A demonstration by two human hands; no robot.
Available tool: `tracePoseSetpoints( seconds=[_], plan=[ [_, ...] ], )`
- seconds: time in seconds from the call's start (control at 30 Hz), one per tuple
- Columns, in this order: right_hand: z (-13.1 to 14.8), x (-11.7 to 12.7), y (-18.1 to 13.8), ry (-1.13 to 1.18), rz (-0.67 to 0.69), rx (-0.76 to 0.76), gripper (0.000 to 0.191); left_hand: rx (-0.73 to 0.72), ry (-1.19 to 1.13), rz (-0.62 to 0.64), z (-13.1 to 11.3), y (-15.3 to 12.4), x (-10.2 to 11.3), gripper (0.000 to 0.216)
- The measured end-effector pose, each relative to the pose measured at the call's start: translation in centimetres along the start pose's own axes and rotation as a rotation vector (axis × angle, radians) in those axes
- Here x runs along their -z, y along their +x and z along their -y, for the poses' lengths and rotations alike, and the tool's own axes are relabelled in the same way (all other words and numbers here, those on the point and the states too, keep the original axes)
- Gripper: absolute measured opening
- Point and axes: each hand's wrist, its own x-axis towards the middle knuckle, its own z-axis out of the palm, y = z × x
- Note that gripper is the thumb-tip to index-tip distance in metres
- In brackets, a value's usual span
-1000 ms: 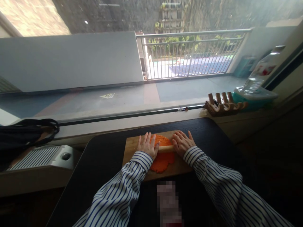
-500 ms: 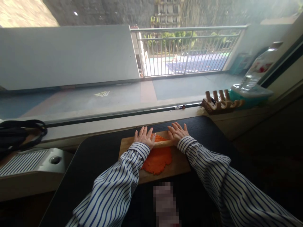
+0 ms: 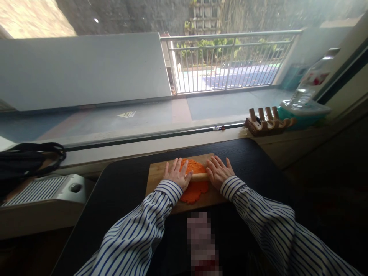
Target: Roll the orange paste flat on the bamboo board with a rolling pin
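A flat sheet of orange dough (image 3: 194, 192) with an uneven edge lies on a wooden board (image 3: 157, 172). Across it runs a pale wooden rolling pin (image 3: 199, 177), only its middle showing. My left hand (image 3: 176, 174) rests flat over the pin's left end, fingers stretched forward and apart. Over the right end lies my right hand (image 3: 219, 171), likewise palm down with its fingers spread. Both palms press on the pin without wrapping round it. The pin's ends are hidden beneath the hands.
The board stands on a black table (image 3: 120, 191) by a window. On the sill are a wooden rack (image 3: 270, 126), a teal box (image 3: 307, 117) and a plastic bottle (image 3: 312, 82). At the left are a black bag (image 3: 20, 165) and a white slatted unit (image 3: 46, 191).
Both hands and the rolling pin have moved toward me over the dough, so more orange shows beyond the pin. The camera view has shifted slightly.
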Motion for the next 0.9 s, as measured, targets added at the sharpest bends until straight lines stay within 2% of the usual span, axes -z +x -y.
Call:
tracePoseSetpoints(
  seconds=[0.3,0.53,0.67,0.9],
  plan=[
    [-0.9,0.2,3.4,0.042,0.003,-0.008,0.049,0.039,-0.044,-0.062,0.5,3.1,-0.3,0.055],
    [-1.3,0.5,5.6,0.066,0.048,-0.078,0.049,0.080,-0.090,-0.021,1.0,5.1,-0.3,0.057],
    [-1.1,0.5,5.1,0.059,0.045,-0.067,0.048,0.076,-0.073,-0.012,0.9,4.8,-0.4,0.057],
    [-0.2,0.9,2.2,0.021,0.065,-0.039,0.048,0.054,-0.049,0.035,0.1,2.4,0.0,0.059]
  ],
)
